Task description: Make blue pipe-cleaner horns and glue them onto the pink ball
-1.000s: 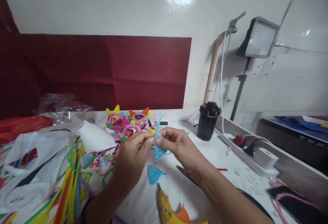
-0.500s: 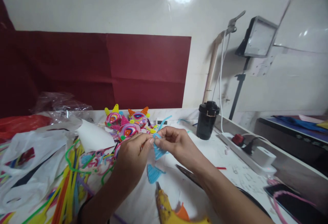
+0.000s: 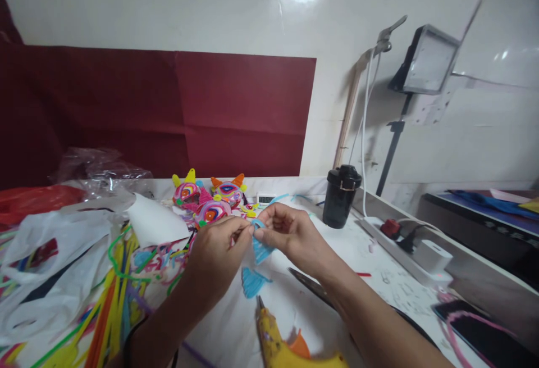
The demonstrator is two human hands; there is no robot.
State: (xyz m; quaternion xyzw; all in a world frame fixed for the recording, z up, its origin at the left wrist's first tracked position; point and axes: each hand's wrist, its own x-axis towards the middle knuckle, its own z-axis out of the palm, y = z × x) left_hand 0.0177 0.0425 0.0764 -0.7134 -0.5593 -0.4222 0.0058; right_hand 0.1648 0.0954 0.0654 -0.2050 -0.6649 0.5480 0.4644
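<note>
Beyond the glue gun (image 3: 273, 341), the left hand (image 3: 221, 244) and right hand (image 3: 295, 237) pinch a blue piece (image 3: 263, 253), each grip closed at the fingertips, probably steadying its bend; a blue fan (image 3: 253, 283) lies nearer the glue gun.

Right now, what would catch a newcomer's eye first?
Probably the large maroon sheet on the wall, then the bright swirl-patterned crafts beyond the left hand. Nearer, that hand and the right hand pinch a blue craft piece, with the yellow glue gun at bottom centre.
</note>
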